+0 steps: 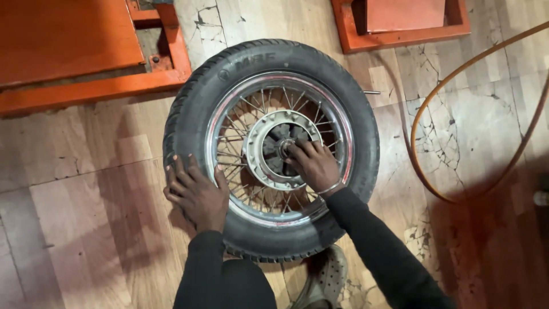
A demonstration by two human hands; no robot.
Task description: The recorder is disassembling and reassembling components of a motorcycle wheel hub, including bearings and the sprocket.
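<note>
A spoked motorcycle wheel lies flat on the wooden floor, its black tyre (251,57) around a chrome rim (337,114) with thin spokes (234,149). My left hand (197,191) rests flat on the tyre's lower left side, fingers spread over the rubber and the rim edge. My right hand (311,163) reaches into the round metal hub (260,137) at the centre, fingertips pressed on the dark parts inside. I cannot see what the fingertips grip there. Both arms wear black sleeves.
An orange metal frame (86,86) lies at the top left, and another orange frame (400,34) at the top right. An orange hose (434,97) curves over the cracked floor on the right. My sandalled foot (326,280) stands just below the tyre.
</note>
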